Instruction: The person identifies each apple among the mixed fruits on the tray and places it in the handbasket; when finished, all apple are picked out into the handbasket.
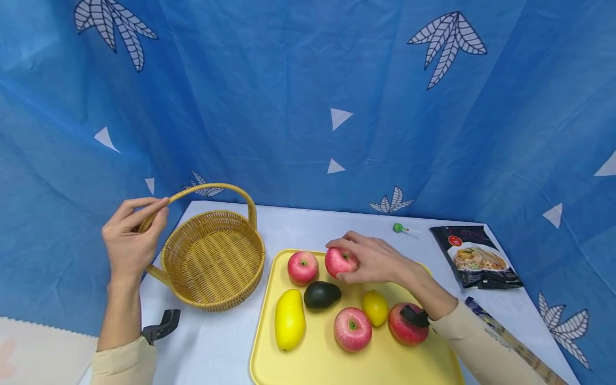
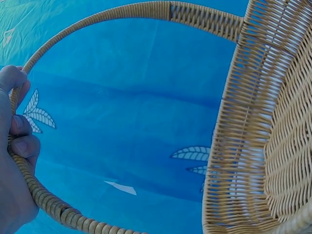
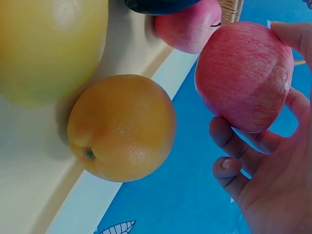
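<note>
My left hand (image 1: pixel 132 235) grips the arched handle (image 1: pixel 212 187) of a round wicker basket (image 1: pixel 218 262). The basket's woven inside shows nothing in it. Over the far part of a yellow tray (image 1: pixel 262 331), my right hand (image 1: pixel 377 259) holds a red apple (image 1: pixel 340 262) between thumb and fingers. In the right wrist view, this apple (image 3: pixel 246 78) appears off the tray surface, beside an orange (image 3: pixel 122 129) that my hand hides from the head view. Near it on the tray are another apple (image 1: pixel 302 267) and an avocado (image 1: pixel 322 296).
A mango (image 1: pixel 290 320), a lemon (image 1: pixel 375 308) and two more apples, one nearer the front (image 1: pixel 353 329), lie on the tray. Behind it is a green lollipop (image 1: pixel 398 228). A black food packet (image 1: pixel 476 256) and a long patterned wrapper (image 1: pixel 505 334) lie right. Blue cloth (image 1: pixel 298 107) hangs behind.
</note>
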`<control>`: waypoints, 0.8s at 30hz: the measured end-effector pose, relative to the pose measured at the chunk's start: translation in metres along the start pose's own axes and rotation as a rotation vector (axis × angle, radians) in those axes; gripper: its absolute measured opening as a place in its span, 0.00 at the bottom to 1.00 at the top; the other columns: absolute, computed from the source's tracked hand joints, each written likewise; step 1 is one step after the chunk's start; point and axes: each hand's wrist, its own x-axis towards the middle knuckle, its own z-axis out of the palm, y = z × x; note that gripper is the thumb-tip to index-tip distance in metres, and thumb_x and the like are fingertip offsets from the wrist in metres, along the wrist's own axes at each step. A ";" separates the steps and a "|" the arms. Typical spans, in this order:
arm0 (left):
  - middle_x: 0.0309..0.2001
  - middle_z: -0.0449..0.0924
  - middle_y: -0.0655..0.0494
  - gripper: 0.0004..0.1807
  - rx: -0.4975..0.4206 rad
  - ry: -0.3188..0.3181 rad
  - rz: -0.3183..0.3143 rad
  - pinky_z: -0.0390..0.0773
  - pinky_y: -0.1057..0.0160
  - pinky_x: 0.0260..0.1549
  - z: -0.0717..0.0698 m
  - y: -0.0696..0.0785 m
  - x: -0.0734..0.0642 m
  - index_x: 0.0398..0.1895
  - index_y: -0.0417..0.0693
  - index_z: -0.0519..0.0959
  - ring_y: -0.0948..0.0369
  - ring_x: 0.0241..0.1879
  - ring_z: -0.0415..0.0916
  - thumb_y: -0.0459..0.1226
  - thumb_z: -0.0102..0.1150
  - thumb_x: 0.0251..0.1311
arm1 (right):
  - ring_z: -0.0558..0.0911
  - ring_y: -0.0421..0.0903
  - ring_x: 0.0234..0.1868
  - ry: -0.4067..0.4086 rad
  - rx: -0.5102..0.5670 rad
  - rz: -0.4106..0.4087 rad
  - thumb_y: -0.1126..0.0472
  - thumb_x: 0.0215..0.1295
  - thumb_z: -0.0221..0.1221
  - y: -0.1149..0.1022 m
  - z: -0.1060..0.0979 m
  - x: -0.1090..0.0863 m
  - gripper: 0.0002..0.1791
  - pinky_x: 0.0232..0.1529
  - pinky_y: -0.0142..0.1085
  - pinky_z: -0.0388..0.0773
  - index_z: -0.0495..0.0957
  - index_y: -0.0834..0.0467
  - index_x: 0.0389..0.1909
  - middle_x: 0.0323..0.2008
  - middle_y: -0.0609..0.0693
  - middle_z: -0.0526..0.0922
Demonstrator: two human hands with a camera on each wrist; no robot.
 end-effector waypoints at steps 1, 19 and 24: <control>0.40 0.84 0.45 0.08 0.000 -0.001 0.001 0.74 0.82 0.34 0.000 0.000 0.000 0.39 0.29 0.87 0.73 0.38 0.78 0.20 0.65 0.56 | 0.76 0.34 0.36 -0.003 -0.001 0.004 0.36 0.55 0.65 0.000 0.000 0.000 0.34 0.36 0.28 0.76 0.71 0.30 0.65 0.50 0.37 0.74; 0.39 0.84 0.41 0.08 -0.007 0.002 0.024 0.75 0.82 0.35 0.000 0.002 0.001 0.38 0.29 0.87 0.71 0.39 0.78 0.19 0.65 0.55 | 0.76 0.34 0.37 0.003 0.010 0.002 0.35 0.56 0.65 -0.005 -0.001 0.006 0.34 0.36 0.28 0.76 0.70 0.29 0.65 0.50 0.37 0.73; 0.39 0.84 0.40 0.08 -0.004 0.002 0.028 0.75 0.82 0.36 -0.001 0.003 0.000 0.38 0.29 0.87 0.71 0.39 0.79 0.19 0.65 0.55 | 0.76 0.34 0.37 0.006 0.004 0.000 0.34 0.55 0.65 -0.008 -0.001 0.009 0.34 0.37 0.29 0.76 0.70 0.28 0.65 0.50 0.36 0.73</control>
